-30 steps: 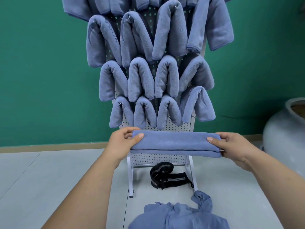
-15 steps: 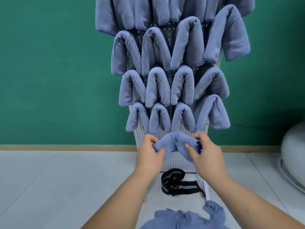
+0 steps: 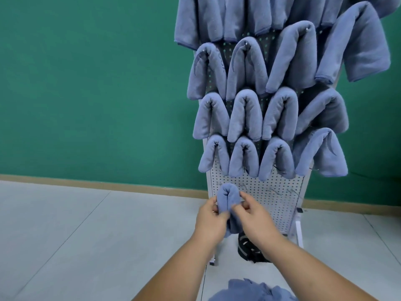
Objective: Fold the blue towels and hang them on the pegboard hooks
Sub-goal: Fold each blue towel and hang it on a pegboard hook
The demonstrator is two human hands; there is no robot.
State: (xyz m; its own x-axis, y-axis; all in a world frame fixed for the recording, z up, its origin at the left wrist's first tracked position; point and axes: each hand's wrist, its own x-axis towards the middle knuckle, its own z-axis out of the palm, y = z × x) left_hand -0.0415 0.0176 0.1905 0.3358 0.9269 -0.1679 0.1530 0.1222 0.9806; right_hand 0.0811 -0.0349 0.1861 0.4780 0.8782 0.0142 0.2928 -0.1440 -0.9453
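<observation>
A single wide-angle view is provided, taken from the person's head. The camera faces forward and slightly downward toward the pegboard, which stands right of frame centre against the green wall. The view is close: both forearms enter from the bottom edge, and the left hand and right hand sit just below centre. The top row of hung towels is cut off by the upper edge. The floor fills the lower left. Lens distortion bends the skirting line. No second view exists, so no overlap applies.
</observation>
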